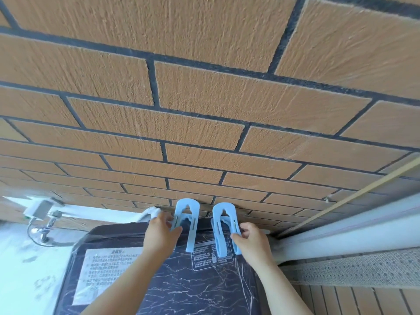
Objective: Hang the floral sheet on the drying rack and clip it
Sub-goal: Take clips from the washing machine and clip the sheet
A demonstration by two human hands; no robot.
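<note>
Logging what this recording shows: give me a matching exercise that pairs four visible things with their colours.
Things:
1 left clip
2 brick wall
3 appliance top
4 tap

Colours:
A dark with white veins
B silvery metal
C light blue
D orange-brown with dark joints

Pairs: 1-C; 2-D; 3-A; 4-B

Orange brick wall (pixel 204 105) close behind dark marbled machine top (pixel 181 289)'s far edge; pale-blue plastic clips (pixel 187 208) upright there, chrome tap (pixel 53 218) left
</note>
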